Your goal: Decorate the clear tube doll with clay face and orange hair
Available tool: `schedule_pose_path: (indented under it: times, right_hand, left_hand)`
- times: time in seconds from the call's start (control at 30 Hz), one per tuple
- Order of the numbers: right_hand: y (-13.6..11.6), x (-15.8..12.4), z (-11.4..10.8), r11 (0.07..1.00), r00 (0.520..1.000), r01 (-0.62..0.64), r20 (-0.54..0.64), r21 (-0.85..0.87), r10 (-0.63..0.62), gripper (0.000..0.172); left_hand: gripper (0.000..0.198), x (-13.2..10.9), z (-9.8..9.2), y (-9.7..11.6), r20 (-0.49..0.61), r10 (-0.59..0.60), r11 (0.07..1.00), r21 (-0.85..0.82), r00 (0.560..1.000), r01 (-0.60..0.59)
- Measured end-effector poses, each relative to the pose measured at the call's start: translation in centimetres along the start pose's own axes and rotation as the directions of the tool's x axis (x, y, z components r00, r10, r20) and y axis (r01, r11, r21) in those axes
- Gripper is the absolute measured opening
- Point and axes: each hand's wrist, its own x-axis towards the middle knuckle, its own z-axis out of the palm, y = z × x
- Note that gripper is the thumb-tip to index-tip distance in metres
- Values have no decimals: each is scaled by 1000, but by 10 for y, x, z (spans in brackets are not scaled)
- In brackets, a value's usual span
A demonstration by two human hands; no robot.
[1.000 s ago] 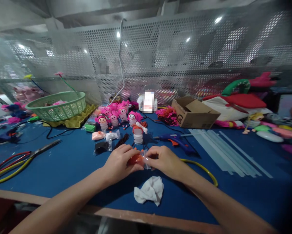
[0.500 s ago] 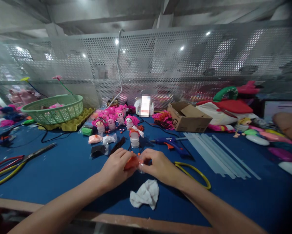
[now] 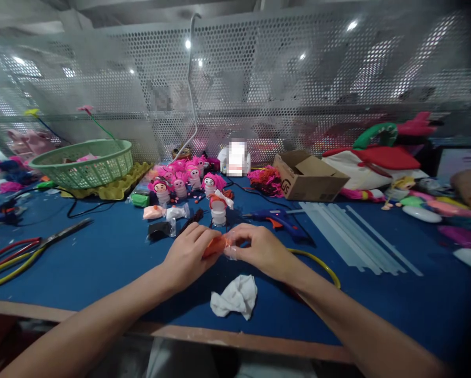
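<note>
Hands meet over the blue surface [image 3: 102, 262], near the middle of its front edge. The left hand [image 3: 188, 254] has a tight grip on an orange lump [image 3: 215, 244], and the right hand [image 3: 259, 249] pinches the clear bag [image 3: 232, 252] touching it with a narrow grip. A crumpled white tissue [image 3: 235, 296] lies just in front, and a blue glue gun [image 3: 277, 218] lies just behind.

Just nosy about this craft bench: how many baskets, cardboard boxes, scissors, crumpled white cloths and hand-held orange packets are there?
green basket: 1
cardboard box: 1
scissors: 1
crumpled white cloth: 1
orange packet held by left hand and right hand: 1
Total: 5
</note>
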Motion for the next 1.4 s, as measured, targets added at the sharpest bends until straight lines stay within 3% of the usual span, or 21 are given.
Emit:
schedule_pose_path:
  times: [0.2, 0.5, 0.77, 1.07, 1.4]
  right_hand:
    - [-1, -2, 6, 998, 999, 27, -25, -54, -28, 12]
    - [-3, -2, 2, 999, 998, -5, -65, -37, 2, 6]
    - [1, -2, 8, 983, 989, 108, -83, -150, -121, 12]
    - [-4, -2, 5, 998, 992, 45, -113, -42, -49, 11]
    - [-4, -2, 4, 994, 994, 33, -96, -104, -43, 8]
  left_hand:
    - [16, -2, 2, 1, 54, 35, 999, 14, 998, -36]
    - [16, -1, 1, 0, 55, -21, 1000, 12, 998, 20]
    - [14, -1, 0, -1, 117, -8, 1000, 14, 993, 6]
    - [12, 0, -1, -4, 81, -76, 996, -51, 994, 80]
    - [15, 0, 0, -2, 94, -71, 995, -62, 993, 77]
